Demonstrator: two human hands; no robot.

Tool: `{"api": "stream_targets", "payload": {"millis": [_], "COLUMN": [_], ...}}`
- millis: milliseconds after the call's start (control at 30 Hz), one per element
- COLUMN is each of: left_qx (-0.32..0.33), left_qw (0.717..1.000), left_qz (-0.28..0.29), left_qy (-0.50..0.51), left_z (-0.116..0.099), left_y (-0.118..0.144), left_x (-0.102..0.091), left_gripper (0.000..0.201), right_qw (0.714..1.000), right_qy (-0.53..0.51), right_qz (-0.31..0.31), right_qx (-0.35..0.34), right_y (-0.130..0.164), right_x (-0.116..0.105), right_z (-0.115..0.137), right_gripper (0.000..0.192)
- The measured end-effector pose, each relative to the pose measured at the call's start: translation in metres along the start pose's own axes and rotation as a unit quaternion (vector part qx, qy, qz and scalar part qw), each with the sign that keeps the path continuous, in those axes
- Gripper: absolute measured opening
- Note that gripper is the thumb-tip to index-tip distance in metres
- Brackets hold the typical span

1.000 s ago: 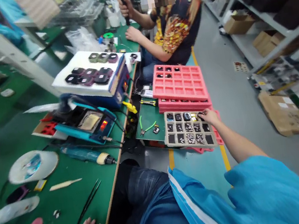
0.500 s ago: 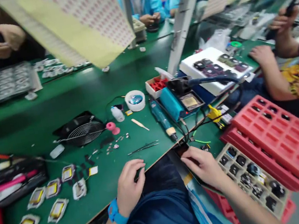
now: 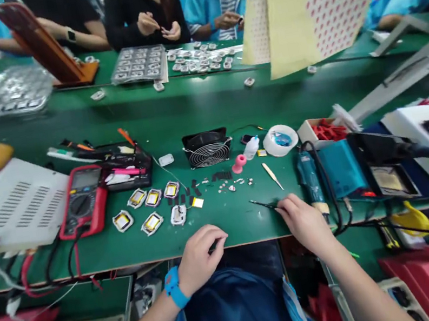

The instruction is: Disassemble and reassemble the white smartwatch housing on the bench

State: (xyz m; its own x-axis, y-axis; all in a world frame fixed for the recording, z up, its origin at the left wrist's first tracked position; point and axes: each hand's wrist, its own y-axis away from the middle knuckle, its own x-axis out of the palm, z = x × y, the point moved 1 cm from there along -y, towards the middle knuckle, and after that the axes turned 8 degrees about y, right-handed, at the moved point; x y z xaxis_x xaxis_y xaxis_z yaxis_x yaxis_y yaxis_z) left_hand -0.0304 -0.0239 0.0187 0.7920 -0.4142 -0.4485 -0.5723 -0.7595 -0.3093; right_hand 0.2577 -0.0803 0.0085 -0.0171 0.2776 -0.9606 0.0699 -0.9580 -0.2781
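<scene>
Tweezers (image 3: 263, 205) lie at five o'clock from the fan (image 3: 207, 148), seemingly pinched by the right hand (image 3: 303, 222), not lifted; left hand (image 3: 201, 254) rests curled, holding nothing visible.

No legible text or labels

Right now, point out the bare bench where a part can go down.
Bare green mat lies between the left hand and the right hand, which touches the tweezers. Another bare strip runs behind the fan. It is crowded around the framed parts and the multimeter.
</scene>
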Motion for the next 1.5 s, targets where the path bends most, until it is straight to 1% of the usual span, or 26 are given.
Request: {"api": "stream_targets", "payload": {"millis": [100,167,233,300,367,400,500,567,633,700,800,900,1033,1133,1167,1233,1300,1367,1433,1500], "left_qx": [0.014,0.018,0.021,0.019,0.018,0.019,0.017,0.0,-0.015,-0.016,-0.018,-0.038,-0.042,-0.022,-0.019,-0.027,-0.057,-0.09,-0.113,-0.12], "left_qw": [1.0,0.999,0.999,0.999,0.999,0.999,0.994,0.984,0.977,0.975,0.971,0.967,0.968,0.968,0.968,0.966,0.958,0.942,0.927,0.916], "left_qz": [0.002,0.007,0.017,0.026,0.024,0.016,-0.023,-0.04,-0.028,0.01,0.069,0.106,0.118,0.111,0.1,0.048,-0.033,-0.116,-0.185,-0.235], "left_qy": [-0.012,-0.026,-0.028,-0.015,-0.011,-0.021,-0.106,-0.173,-0.211,-0.223,-0.227,-0.227,-0.217,-0.225,-0.231,-0.251,-0.279,-0.301,-0.306,-0.301], "left_z": [0.002,0.002,0.001,-0.001,-0.001,-0.001,0.006,0.014,0.022,0.028,0.034,0.036,0.036,0.034,0.034,0.034,0.035,0.035,0.034,0.032], "left_y": [0.003,0.004,0.004,0.004,0.004,0.004,0.003,0.002,0.001,-0.002,-0.007,-0.011,-0.014,-0.012,-0.011,-0.005,0.004,0.015,0.026,0.034], "left_x": [0.002,0.006,0.009,0.006,-0.005,-0.014,-0.047,-0.071,-0.09,-0.101,-0.108,-0.106,-0.103,-0.109,-0.115,-0.131,-0.15,-0.167,-0.177,-0.178], "left_gripper": [0.017,0.018,0.017,0.016,0.015,0.014,0.015,0.016,0.017,0.022,0.041,0.053,0.055,0.058,0.057,0.051,0.041,0.033,0.03,0.027], "right_qw": [0.999,0.998,0.996,0.993,0.99,0.99,0.993,0.992,0.991,0.991,0.99,0.99,0.989,0.988,0.988,0.988,0.987,0.987,0.987,0.988], "right_qy": [0.02,0.015,-0.021,-0.083,-0.123,-0.124,-0.082,-0.06,-0.042,-0.029,-0.026,-0.026,-0.024,-0.02,-0.019,-0.017,-0.015,-0.014,-0.014,-0.012], "right_qz": [-0.019,-0.044,-0.073,-0.079,-0.068,-0.064,-0.084,-0.103,-0.117,-0.126,-0.126,-0.127,-0.141,-0.144,-0.145,-0.149,-0.153,-0.154,-0.152,-0.151], "right_qx": [0.03,0.039,0.036,0.017,-0.004,-0.008,0.015,0.032,0.043,0.047,0.054,0.059,0.046,0.042,0.042,0.041,0.039,0.039,0.039,0.042], "right_y": [0.001,0.003,0.006,0.01,0.013,0.014,0.017,0.017,0.017,0.017,0.018,0.019,0.019,0.019,0.019,0.019,0.02,0.02,0.02,0.02], "right_x": [-0.003,-0.007,-0.01,-0.009,-0.005,-0.002,0.007,0.01,0.012,0.012,0.012,0.012,0.012,0.012,0.012,0.011,0.01,0.01,0.009,0.009], "right_z": [-0.005,-0.002,0.005,0.016,0.027,0.032,0.041,0.045,0.046,0.048,0.049,0.05,0.05,0.05,0.051,0.051,0.051,0.052,0.052,0.052], "right_gripper": [0.033,0.03,0.025,0.022,0.023,0.024,0.027,0.027,0.027,0.027,0.026,0.026,0.026,0.026,0.026,0.024,0.023,0.022,0.022,0.022]}}
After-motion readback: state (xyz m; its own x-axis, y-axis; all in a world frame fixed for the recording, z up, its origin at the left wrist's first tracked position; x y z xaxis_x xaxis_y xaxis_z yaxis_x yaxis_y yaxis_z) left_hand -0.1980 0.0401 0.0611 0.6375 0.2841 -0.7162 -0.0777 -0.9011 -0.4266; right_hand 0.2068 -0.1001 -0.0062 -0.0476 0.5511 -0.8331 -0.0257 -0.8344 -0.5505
